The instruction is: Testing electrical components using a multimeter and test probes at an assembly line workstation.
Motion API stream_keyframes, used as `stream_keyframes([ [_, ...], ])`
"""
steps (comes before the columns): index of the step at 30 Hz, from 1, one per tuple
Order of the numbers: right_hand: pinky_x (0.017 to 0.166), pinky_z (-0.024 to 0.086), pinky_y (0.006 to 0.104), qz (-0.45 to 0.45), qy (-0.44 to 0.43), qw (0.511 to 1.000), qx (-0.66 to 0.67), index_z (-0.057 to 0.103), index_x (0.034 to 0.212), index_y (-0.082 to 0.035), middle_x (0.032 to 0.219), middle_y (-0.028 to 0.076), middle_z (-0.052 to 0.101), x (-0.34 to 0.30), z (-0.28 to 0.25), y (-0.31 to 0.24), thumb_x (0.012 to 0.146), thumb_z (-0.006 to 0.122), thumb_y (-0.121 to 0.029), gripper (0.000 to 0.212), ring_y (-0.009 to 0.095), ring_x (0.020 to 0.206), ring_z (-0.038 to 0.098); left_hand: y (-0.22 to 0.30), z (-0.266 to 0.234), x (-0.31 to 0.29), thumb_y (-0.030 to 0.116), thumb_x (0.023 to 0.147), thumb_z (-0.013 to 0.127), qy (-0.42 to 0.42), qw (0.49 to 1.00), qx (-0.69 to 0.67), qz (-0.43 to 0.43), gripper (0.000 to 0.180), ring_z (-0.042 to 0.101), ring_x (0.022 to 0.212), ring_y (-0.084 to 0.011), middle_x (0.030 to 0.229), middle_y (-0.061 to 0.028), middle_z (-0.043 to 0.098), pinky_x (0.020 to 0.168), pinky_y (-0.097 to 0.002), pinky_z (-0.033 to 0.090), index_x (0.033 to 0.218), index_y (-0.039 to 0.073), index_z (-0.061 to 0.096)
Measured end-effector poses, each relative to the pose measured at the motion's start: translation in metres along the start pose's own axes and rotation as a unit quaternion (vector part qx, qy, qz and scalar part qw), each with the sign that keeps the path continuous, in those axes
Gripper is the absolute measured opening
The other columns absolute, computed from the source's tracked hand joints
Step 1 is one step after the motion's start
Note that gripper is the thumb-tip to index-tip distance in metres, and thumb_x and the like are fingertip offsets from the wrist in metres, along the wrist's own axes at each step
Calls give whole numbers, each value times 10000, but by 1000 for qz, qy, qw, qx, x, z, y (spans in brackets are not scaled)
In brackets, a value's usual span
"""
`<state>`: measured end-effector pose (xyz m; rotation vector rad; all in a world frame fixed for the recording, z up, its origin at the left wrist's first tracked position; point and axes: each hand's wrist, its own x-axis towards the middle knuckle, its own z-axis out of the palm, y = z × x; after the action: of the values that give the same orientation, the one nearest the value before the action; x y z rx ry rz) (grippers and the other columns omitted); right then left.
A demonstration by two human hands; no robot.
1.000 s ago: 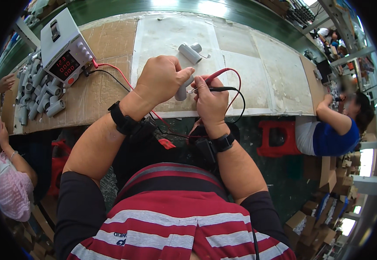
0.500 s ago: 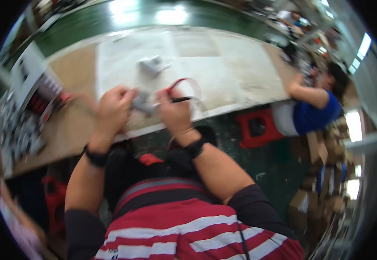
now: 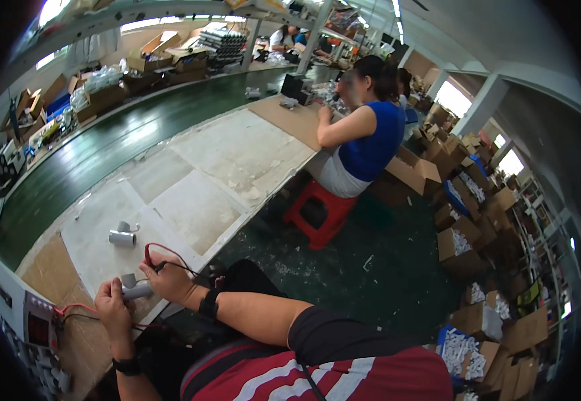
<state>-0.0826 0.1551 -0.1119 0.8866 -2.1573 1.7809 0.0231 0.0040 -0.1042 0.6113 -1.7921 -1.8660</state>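
My left hand (image 3: 114, 307) is closed round a grey cylindrical fitting (image 3: 138, 291) with a short round head, near the table's front edge. My right hand (image 3: 169, 277) is closed right beside the fitting, gripping a red and black pair of test leads (image 3: 161, 265). The red lead loops up over the fingers; whether the lead tips touch the fitting is hidden. A second grey fitting (image 3: 123, 236) lies farther back on the white table sheet. At the left stands a white power supply box (image 3: 20, 301) with a dark display, red and black wires running from its front.
Grey fittings (image 3: 46, 371) are heaped beside the box. A co-worker in blue (image 3: 371, 144) sits on a red stool (image 3: 322, 214) at the table's far right end. Behind the table runs a green conveyor belt (image 3: 130, 137). Cartons (image 3: 464, 250) of parts stand on the right.
The view has swung to the right and up, so my hands and the table now appear lower left. Both hands keep hold of the fitting and the leads.
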Motion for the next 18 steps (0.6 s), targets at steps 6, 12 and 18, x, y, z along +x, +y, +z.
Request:
stream_keyframes([
  [6, 608, 469, 459, 5, -10, 1000, -5, 638, 844, -16, 761, 220, 634, 1, -2, -2, 937, 692, -199, 212, 420, 693, 606, -10, 0, 10, 281, 1065, 588, -5, 1000, -20, 11, 331, 424, 435, -65, 579, 25, 478, 389, -241, 301, 808, 74, 569],
  [12, 624, 470, 450, -16, -7, 1000, -14, 620, 841, -20, 781, 222, 616, -1, 3, 6, 940, 683, -187, 204, 420, 721, 602, -16, -3, 14, 270, 1062, 590, -27, 999, -34, 11, 314, 432, 432, -69, 588, 19, 490, 390, -240, 306, 823, 67, 581],
  [18, 612, 483, 461, -45, 8, 999, -22, 600, 862, -34, 748, 220, 619, -2, 6, 11, 952, 671, -201, 203, 426, 704, 616, -20, -5, 10, 254, 1056, 595, -7, 1000, 7, 23, 282, 430, 438, -67, 615, 14, 506, 390, -241, 309, 848, 63, 599],
])
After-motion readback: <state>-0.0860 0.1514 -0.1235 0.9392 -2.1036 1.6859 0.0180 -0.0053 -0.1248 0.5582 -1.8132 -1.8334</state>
